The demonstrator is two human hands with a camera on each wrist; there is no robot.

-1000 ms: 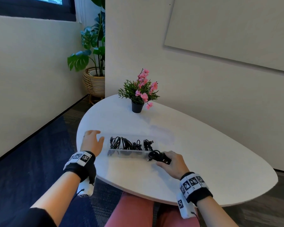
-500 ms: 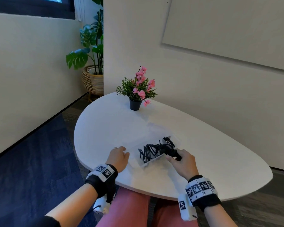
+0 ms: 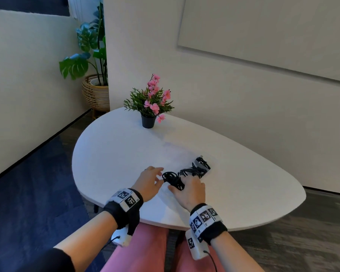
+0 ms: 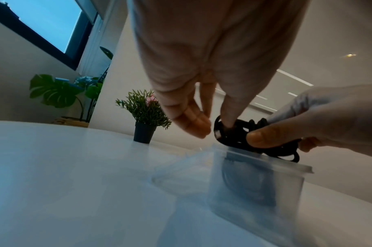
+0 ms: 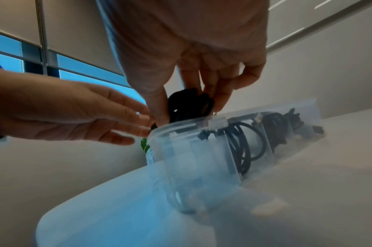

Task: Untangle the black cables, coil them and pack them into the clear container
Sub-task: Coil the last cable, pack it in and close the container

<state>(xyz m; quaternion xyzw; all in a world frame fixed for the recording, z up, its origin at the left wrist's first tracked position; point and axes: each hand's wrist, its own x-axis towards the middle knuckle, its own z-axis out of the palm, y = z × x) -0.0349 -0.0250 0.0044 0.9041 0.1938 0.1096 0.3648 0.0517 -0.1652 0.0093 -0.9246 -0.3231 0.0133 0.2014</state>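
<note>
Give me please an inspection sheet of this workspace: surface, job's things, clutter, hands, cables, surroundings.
Surface: white table.
Job's things: clear container on the table, coiled black cables in its compartments.
Clutter: small flower pot.
Hands: right hand grips a cable bundle over the container's near end; left hand open, fingers at the bundle.
Cables: none loose on the table.
Surroundings: potted plant in a woven basket, window.

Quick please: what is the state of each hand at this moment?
Left hand: open, fingers straight, reaching to the coiled black cable.
Right hand: closed, gripping the coiled black cable over the clear container.
</note>
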